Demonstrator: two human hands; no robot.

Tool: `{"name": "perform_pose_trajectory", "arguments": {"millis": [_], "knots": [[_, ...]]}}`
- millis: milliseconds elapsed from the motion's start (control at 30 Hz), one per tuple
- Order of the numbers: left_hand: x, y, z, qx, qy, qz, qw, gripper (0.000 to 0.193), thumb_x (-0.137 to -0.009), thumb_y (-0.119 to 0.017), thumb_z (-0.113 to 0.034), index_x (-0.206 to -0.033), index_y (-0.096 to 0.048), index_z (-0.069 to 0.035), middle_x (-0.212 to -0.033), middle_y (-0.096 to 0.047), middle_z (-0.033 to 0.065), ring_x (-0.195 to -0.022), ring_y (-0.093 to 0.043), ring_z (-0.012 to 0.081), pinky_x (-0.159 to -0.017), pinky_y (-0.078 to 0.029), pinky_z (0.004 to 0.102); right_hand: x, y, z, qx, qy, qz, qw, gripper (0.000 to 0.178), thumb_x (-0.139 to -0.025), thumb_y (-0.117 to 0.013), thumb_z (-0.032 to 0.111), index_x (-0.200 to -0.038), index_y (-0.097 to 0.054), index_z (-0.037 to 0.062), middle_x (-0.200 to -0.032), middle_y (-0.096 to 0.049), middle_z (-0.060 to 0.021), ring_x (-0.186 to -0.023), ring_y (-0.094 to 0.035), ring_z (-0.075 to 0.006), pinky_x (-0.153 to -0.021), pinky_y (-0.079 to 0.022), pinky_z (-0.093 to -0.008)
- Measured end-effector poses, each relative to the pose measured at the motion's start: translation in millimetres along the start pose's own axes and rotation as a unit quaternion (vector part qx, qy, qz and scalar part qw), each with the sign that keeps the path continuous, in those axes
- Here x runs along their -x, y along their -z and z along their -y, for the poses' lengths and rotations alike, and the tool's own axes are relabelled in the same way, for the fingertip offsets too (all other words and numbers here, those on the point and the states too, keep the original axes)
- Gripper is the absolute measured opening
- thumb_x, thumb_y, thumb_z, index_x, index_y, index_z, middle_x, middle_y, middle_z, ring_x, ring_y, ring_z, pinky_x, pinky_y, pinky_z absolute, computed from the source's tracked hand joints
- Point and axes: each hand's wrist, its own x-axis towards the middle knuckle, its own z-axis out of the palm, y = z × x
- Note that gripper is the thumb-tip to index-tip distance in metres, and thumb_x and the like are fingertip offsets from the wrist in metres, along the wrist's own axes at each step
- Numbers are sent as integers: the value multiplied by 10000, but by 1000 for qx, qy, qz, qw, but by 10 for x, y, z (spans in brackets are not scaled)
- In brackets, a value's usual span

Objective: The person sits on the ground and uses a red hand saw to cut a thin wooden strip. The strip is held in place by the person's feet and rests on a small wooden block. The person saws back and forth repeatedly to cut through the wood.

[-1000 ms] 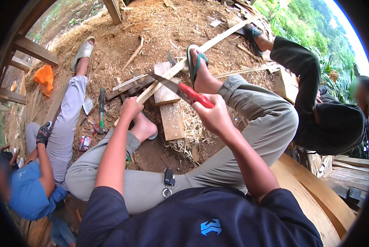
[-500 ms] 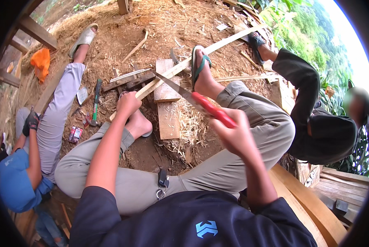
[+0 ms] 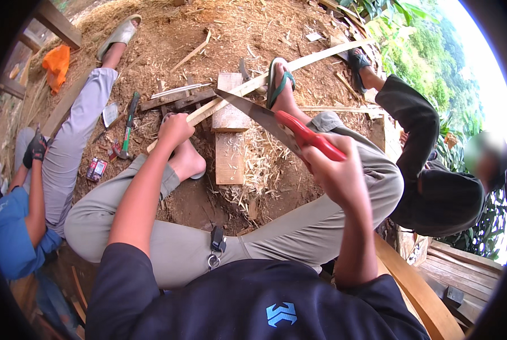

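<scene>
My right hand (image 3: 337,165) is closed around the red handle of a handsaw (image 3: 256,113). Its blade slants up to the left, and its tip lies against a long pale wooden strip (image 3: 321,62). Gripping that strip near its left end is my left hand (image 3: 176,130). The strip crosses over a wooden block (image 3: 229,119) and rises to the far right. My sandalled right foot (image 3: 283,85) is by the strip, beyond the saw. Whether the teeth have entered the wood is too small to tell.
A hammer (image 3: 130,127) with a green and black handle lies left, near a small red pack (image 3: 96,169). A second block (image 3: 229,161) sits nearer me. Wood shavings cover the ground. One person in blue (image 3: 15,221) sits left, another in dark clothes (image 3: 446,198) right.
My right hand and the saw have shifted a little to the right and upward in the picture. My left hand keeps its grip on the strip. The view has moved slightly.
</scene>
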Motion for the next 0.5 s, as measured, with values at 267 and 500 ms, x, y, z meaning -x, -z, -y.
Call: {"name": "perform_pose_trajectory", "arguments": {"millis": [267,500], "knots": [[3,-106,128,-7,-22,-38,999,311,-831,-621,-174,-1106,-739,-86,-1091,-734,235,-1030,-707,422,-896,-563,506,109,-18,137,-18,-14,21,1000,205,-887,-645,170,-866,-709,-23,-604,-542,35,-546,-480,-36,-501,-362,-254],[3,-31,38,4,-30,-16,999,331,-827,-604,-154,-1114,-739,-60,-1122,-726,256,-1052,-703,425,-933,-554,498,-419,-520,-339,-49,14,-22,998,218,-893,-637,175,-808,-687,-19,-607,-518,61,-539,-441,-24,-486,-333,-250]]}}
